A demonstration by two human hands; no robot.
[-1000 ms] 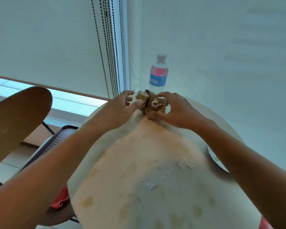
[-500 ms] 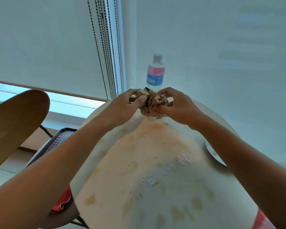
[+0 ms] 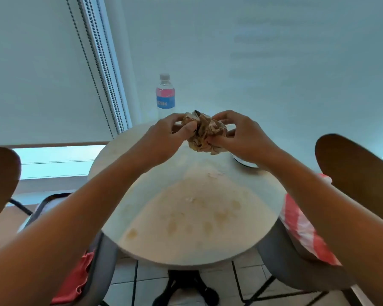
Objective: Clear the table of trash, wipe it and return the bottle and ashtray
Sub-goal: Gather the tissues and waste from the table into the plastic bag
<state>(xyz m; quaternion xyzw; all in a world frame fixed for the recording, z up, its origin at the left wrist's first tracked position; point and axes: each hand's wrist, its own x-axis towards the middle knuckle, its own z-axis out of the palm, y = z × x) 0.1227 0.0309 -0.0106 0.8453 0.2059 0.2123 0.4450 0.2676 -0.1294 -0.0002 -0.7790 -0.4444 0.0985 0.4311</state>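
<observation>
A crumpled brown paper ball (image 3: 205, 134) is held above the far half of the round white table (image 3: 186, 246). My left hand (image 3: 167, 138) grips its left side and my right hand (image 3: 241, 135) grips its right side. Behind the paper stands an upright water bottle (image 3: 165, 96) with a pink and blue label, at the table's far edge. The ashtray (image 3: 244, 163) shows only as a dark rim on the right, mostly hidden under my right wrist. The tabletop carries tan stains and small white crumbs (image 3: 212, 174).
Two chairs flank the table: one on the left (image 3: 2, 180) and one on the right (image 3: 360, 173), each with a wooden back and red cloth on the seat. Blind cords (image 3: 102, 69) hang at the back left. Tiled floor and the table's dark base (image 3: 184, 286) lie below.
Both hands have lifted the paper ball off the table and toward me. The camera has pulled back, so the near table edge, the floor and the right chair now show.
</observation>
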